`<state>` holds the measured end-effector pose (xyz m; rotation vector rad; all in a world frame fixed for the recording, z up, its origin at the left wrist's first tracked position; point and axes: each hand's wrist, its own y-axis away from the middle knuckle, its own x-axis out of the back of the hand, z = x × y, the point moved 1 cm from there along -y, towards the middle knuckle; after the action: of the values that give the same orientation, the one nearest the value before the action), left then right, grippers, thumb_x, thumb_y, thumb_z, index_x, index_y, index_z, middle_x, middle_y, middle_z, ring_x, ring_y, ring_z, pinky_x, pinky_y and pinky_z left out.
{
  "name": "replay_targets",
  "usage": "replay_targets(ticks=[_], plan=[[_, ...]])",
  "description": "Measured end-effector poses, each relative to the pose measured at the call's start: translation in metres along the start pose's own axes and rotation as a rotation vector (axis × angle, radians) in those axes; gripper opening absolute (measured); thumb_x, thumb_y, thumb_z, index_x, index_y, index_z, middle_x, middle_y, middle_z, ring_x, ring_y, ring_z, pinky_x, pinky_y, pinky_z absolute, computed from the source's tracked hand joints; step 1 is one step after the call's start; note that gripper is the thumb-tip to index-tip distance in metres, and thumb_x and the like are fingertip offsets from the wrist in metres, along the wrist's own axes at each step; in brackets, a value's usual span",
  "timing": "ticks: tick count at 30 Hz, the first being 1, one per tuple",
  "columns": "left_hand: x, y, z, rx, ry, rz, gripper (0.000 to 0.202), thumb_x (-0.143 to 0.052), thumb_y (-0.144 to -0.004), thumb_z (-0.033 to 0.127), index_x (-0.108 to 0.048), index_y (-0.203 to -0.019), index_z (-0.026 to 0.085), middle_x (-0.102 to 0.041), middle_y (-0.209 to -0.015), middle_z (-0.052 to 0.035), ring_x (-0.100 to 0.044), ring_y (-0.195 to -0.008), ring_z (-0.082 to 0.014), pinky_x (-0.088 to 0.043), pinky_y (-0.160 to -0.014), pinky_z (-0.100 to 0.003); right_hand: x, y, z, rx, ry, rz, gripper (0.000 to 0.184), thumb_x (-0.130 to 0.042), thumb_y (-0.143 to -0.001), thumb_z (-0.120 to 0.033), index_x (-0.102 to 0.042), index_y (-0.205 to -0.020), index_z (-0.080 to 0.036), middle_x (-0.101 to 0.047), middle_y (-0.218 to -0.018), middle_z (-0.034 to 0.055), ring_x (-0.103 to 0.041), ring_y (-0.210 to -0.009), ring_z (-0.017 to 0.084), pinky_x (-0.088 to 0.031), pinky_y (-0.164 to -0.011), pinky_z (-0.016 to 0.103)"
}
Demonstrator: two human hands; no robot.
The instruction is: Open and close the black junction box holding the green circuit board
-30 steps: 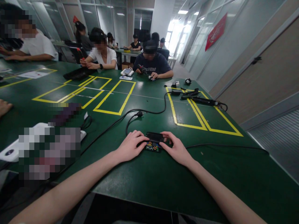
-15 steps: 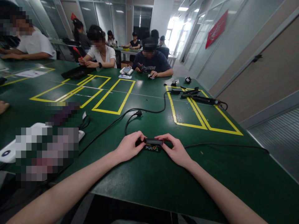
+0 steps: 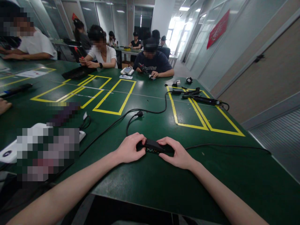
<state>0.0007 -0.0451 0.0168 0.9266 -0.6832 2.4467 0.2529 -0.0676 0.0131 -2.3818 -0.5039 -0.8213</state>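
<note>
A black power adapter case (image 3: 153,144) lies on the green table between my hands, its cover tilted over a circuit board (image 3: 152,150) that shows along the near edge. Closed around the left end, my left hand (image 3: 131,147) has thumb and fingers at the corner. My right hand (image 3: 177,153) grips the right end, fingers on top and thumb at the near side. A short black cord with a plug (image 3: 140,114) runs in behind my left hand. Another black cable (image 3: 225,145) leads off to the right from behind my right hand. The parts under my fingers are hidden.
Yellow tape frames (image 3: 114,111) mark the green table (image 3: 145,184). A long black cable (image 3: 112,123) crosses it. Black tools (image 3: 201,99) lie at the far right. A white device (image 3: 35,137) and blurred-out items are on the left. Several people sit beyond; a co-worker's hand (image 3: 4,106) rests at far left.
The case cover has come down over the circuit board, hiding more of it. My right hand has wrapped farther around the right end. A dark long item has appeared near the co-worker's hand at far left.
</note>
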Motion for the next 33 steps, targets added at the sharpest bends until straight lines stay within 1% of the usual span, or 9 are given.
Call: replay_targets(ticks=[4,6,9,12,15,21,26,30,33], plan=[[0.0013,-0.0006,0.0047,-0.027,0.005,-0.015,0.015,-0.066,-0.08,0.021,-0.051,-0.082,0.022,-0.068,-0.09,-0.002,-0.062,-0.086,-0.0207,-0.049,-0.077,-0.032,-0.0011,0.0011,0.0017,0.06,0.03,0.029,0.021,-0.067,-0.092,-0.023,-0.065,-0.113,-0.024,-0.075,-0.114,0.0119,-0.073,-0.103,0.026,-0.06,-0.09,0.043],[0.0009,-0.0013,0.006,-0.024,0.011,-0.017,0.02,-0.069,-0.081,0.024,-0.049,-0.081,0.022,-0.07,-0.093,-0.0022,-0.062,-0.087,-0.0209,-0.048,-0.078,-0.032,-0.0013,0.001,0.0021,0.08,0.055,0.026,0.026,-0.067,-0.092,-0.022,-0.066,-0.118,-0.025,-0.075,-0.117,0.012,-0.072,-0.106,0.027,-0.059,-0.092,0.044],[-0.0005,-0.0018,0.0053,0.005,-0.01,-0.014,0.024,-0.074,-0.081,0.027,-0.05,-0.082,0.022,-0.069,-0.091,-0.0016,-0.062,-0.084,-0.0205,-0.047,-0.075,-0.031,-0.0013,0.0004,0.0018,0.097,0.069,-0.003,0.029,-0.068,-0.09,-0.021,-0.067,-0.119,-0.024,-0.075,-0.113,0.0109,-0.072,-0.103,0.027,-0.06,-0.09,0.043],[-0.0016,-0.0013,0.0035,0.018,-0.012,-0.014,0.022,-0.076,-0.081,0.026,-0.057,-0.093,0.021,-0.067,-0.092,-0.0016,-0.063,-0.084,-0.0201,-0.049,-0.075,-0.031,-0.0009,0.0002,0.002,0.103,0.08,-0.021,0.028,-0.069,-0.09,-0.021,-0.068,-0.118,-0.024,-0.075,-0.114,0.0118,-0.072,-0.104,0.027,-0.06,-0.089,0.043],[-0.0017,-0.0006,0.0026,-0.013,-0.002,-0.027,0.026,-0.076,-0.082,0.024,-0.061,-0.103,0.022,-0.069,-0.096,-0.0016,-0.065,-0.087,-0.0199,-0.05,-0.076,-0.03,-0.0001,0.0001,0.0027,0.117,0.105,-0.035,0.024,-0.07,-0.09,-0.02,-0.068,-0.113,-0.024,-0.074,-0.116,0.0126,-0.072,-0.104,0.026,-0.06,-0.087,0.042],[-0.0019,0.0001,0.0006,-0.037,-0.014,-0.043,0.028,-0.077,-0.082,0.025,-0.063,-0.106,0.021,-0.071,-0.099,-0.0025,-0.066,-0.09,-0.0208,-0.052,-0.079,-0.032,0.0013,-0.0021,0.0008,0.187,0.174,-0.054,0.027,-0.076,-0.084,-0.016,-0.064,-0.108,-0.022,-0.074,-0.112,0.0116,-0.071,-0.099,0.025,-0.059,-0.081,0.038],[-0.0032,0.0002,-0.0015,-0.055,-0.037,-0.063,0.032,-0.078,-0.079,0.022,-0.062,-0.107,0.021,-0.07,-0.102,-0.0034,-0.066,-0.093,-0.022,-0.053,-0.082,-0.033,0.0004,-0.0028,0.0,0.179,0.224,-0.051,0.025,-0.073,-0.086,-0.016,-0.062,-0.108,-0.022,-0.074,-0.107,0.0109,-0.071,-0.093,0.025,-0.058,-0.077,0.039],[-0.0038,-0.0007,0.0003,-0.079,-0.062,-0.055,0.035,-0.075,-0.079,0.018,-0.062,-0.111,0.022,-0.071,-0.103,-0.0025,-0.067,-0.093,-0.0213,-0.053,-0.084,-0.033,-0.0003,-0.0027,-0.0006,0.157,0.184,-0.037,0.022,-0.07,-0.09,-0.02,-0.062,-0.11,-0.021,-0.074,-0.106,0.011,-0.071,-0.094,0.025,-0.058,-0.081,0.04],[-0.005,-0.0009,0.0019,-0.078,-0.123,-0.061,0.034,-0.074,-0.077,0.017,-0.063,-0.11,0.021,-0.071,-0.101,-0.0026,-0.067,-0.092,-0.0219,-0.053,-0.083,-0.033,-0.001,-0.0032,-0.0042,0.13,0.164,-0.055,0.018,-0.066,-0.092,-0.022,-0.061,-0.109,-0.021,-0.074,-0.104,0.0103,-0.07,-0.09,0.024,-0.058,-0.078,0.037]])
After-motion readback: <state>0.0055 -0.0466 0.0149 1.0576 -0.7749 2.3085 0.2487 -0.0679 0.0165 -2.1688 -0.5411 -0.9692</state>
